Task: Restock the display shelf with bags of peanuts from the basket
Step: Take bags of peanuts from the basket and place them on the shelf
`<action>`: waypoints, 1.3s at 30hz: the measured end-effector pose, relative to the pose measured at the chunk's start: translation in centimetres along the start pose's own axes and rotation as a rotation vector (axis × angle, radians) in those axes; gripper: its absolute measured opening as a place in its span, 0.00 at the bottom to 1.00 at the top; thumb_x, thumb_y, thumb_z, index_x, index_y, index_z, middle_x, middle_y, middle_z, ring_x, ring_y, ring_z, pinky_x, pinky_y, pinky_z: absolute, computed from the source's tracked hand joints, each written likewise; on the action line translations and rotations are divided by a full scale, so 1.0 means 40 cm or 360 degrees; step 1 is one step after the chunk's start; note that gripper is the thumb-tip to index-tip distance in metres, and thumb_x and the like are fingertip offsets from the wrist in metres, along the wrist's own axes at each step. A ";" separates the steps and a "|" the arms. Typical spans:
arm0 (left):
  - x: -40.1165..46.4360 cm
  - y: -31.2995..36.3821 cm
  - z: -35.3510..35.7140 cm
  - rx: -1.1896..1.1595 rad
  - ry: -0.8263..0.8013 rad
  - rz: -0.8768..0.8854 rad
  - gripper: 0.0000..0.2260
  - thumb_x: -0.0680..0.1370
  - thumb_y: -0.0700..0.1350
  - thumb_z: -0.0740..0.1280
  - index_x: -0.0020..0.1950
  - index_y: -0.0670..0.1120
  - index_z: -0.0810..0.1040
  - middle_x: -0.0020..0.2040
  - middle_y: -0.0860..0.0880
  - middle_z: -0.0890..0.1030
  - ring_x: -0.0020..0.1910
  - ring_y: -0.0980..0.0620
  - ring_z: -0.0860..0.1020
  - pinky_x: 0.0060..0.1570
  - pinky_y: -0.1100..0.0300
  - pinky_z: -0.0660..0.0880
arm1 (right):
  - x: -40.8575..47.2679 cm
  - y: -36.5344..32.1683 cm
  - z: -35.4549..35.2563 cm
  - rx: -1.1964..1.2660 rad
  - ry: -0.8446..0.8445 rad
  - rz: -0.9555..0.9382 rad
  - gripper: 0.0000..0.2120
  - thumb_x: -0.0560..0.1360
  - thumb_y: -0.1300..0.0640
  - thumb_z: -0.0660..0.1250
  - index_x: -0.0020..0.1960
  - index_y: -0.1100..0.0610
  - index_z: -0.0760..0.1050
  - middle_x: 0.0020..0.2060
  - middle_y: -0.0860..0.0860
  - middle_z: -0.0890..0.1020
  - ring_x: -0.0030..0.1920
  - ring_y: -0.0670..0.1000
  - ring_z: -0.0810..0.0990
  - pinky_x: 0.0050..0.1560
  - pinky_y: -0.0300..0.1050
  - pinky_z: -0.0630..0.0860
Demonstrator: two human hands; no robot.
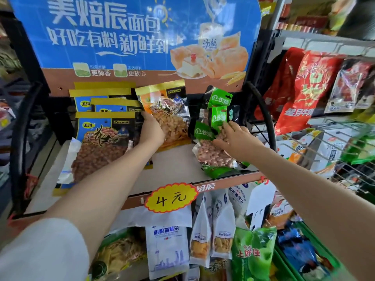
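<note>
Four blue peanut bags (101, 138), three green peanut bags (213, 151)

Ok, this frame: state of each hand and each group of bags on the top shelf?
left hand: grips the orange-topped peanut bag
orange-topped peanut bag: upright, leaning back against the sign
right hand: fingers straight, resting on the green-topped bags
green-topped bags: loose pile, some lying flat
blue peanut bags: stacked in a row, leaning back
</note>
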State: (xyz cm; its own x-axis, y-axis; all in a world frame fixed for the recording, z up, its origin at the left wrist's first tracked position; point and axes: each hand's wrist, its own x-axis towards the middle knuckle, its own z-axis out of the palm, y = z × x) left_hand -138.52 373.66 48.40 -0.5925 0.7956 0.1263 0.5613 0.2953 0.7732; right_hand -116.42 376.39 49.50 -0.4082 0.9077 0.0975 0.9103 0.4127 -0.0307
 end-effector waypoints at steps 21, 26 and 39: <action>-0.674 0.152 0.294 0.0618 -0.0587 0.1557 0.10 0.77 0.48 0.59 0.53 0.44 0.75 0.45 0.47 0.80 0.41 0.44 0.78 0.34 0.54 0.72 | -0.575 0.432 0.234 0.0418 0.0324 0.0069 0.14 0.78 0.50 0.57 0.59 0.56 0.72 0.52 0.56 0.80 0.53 0.61 0.78 0.40 0.51 0.73; -0.880 0.051 0.603 0.0783 -0.1355 0.1266 0.11 0.78 0.47 0.60 0.59 0.48 0.74 0.52 0.48 0.80 0.51 0.46 0.78 0.44 0.54 0.74 | -0.793 0.605 0.460 0.0597 -0.0262 0.0496 0.11 0.77 0.51 0.57 0.55 0.55 0.72 0.53 0.55 0.80 0.54 0.59 0.79 0.45 0.50 0.74; -1.278 -0.546 1.341 0.1380 -0.2385 0.0602 0.11 0.79 0.46 0.56 0.58 0.45 0.71 0.55 0.45 0.77 0.52 0.44 0.77 0.47 0.53 0.73 | -1.328 0.762 1.295 0.1082 -0.1105 0.1635 0.10 0.77 0.52 0.56 0.53 0.56 0.71 0.52 0.55 0.80 0.52 0.57 0.79 0.48 0.50 0.76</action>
State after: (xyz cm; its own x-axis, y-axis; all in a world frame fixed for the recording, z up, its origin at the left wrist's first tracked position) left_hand -89.49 354.93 -8.29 0.3381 0.4889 -0.8042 0.9393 -0.2280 0.2562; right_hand -70.50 344.69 -8.16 0.2755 0.5919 -0.7574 0.6898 -0.6705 -0.2731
